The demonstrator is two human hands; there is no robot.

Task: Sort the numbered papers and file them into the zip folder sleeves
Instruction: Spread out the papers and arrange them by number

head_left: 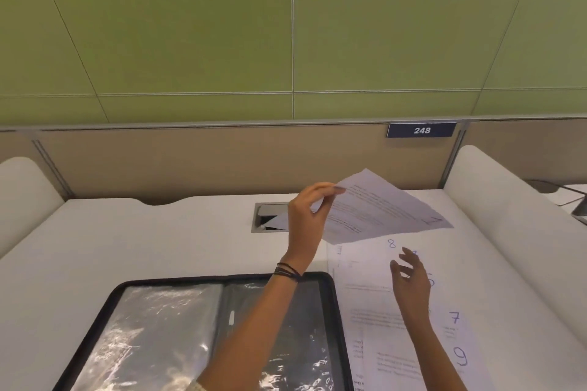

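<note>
My left hand [309,216] pinches a printed sheet of paper [381,209] by its left corner and holds it lifted above the desk, tilted, with a handwritten number near its right corner. My right hand [411,279] hovers with fingers apart over the spread pile of numbered papers [371,295] on the right, where 8, 7 and 9 are written in blue. The black zip folder [158,327] lies open at the front left, its clear plastic sleeves shining. My left forearm crosses its right half.
A white desk [111,247] carries everything. A metal cable hatch [270,216] sits in its middle back. A beige partition with a plate reading 248 [421,130] closes the back. Rounded white dividers stand at both sides.
</note>
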